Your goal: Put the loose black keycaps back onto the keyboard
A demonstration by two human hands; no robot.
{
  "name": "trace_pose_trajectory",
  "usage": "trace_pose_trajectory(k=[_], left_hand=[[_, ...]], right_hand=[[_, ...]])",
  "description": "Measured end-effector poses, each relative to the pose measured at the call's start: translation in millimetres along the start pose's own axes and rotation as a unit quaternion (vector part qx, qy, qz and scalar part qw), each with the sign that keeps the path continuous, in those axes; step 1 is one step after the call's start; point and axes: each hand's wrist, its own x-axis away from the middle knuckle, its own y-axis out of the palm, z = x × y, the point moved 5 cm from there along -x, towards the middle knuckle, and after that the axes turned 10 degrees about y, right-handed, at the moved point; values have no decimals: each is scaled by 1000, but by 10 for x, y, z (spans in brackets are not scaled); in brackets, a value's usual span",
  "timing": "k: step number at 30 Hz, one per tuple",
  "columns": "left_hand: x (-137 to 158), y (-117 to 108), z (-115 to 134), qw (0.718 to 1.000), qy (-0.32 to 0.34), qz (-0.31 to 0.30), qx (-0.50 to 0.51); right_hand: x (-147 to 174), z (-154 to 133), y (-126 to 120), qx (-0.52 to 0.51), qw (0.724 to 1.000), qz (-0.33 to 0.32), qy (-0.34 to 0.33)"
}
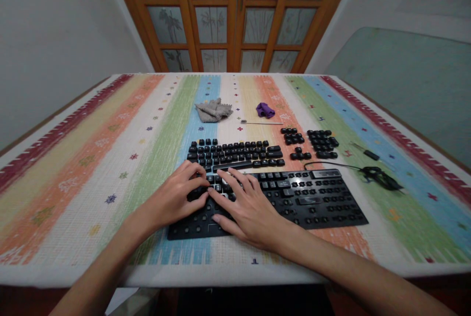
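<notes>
A black keyboard [324,198] lies at the table's near side, with keycaps on part of its top rows and bare switches over much of the rest. My left hand [180,191] is at its upper left, thumb and index fingertip close together in a pinch; whatever sits between them is too small to make out. Over the left half, my right hand [246,203] rests with its fingers spread and its index fingertip close to the left hand's tips. Just behind the keyboard, loose black keycaps [243,151] stand in rows, including a long space bar [232,165].
Smaller keycap groups [324,144] lie at the right. A coiled cable [380,177] and a dark-handled tool [371,154] are beyond them. Farther back are a grey cloth [213,110], a purple cloth [265,110] and a thin brush [261,122]. A striped cloth [140,159] covers the table.
</notes>
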Motion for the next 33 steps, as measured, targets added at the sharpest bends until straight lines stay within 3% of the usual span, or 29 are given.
trace_pose_trajectory(k=[10,17,22,28,33], left_hand=[[0,35,-32,1000,-11,-6,-1],[-41,-154,-4,999,7,40,-22],[-69,-74,-9,1000,9,-7,2],[-42,6,-25,1000,2,-17,3],[-137,-155,-30,1000,18,17,-14]], right_hand=[[-21,3,23,-1,1000,6,7],[-57,1,34,-11,1000,4,5],[-57,34,23,-21,1000,-8,9],[-38,12,50,-11,1000,-5,9],[-41,-20,44,-7,1000,7,15]])
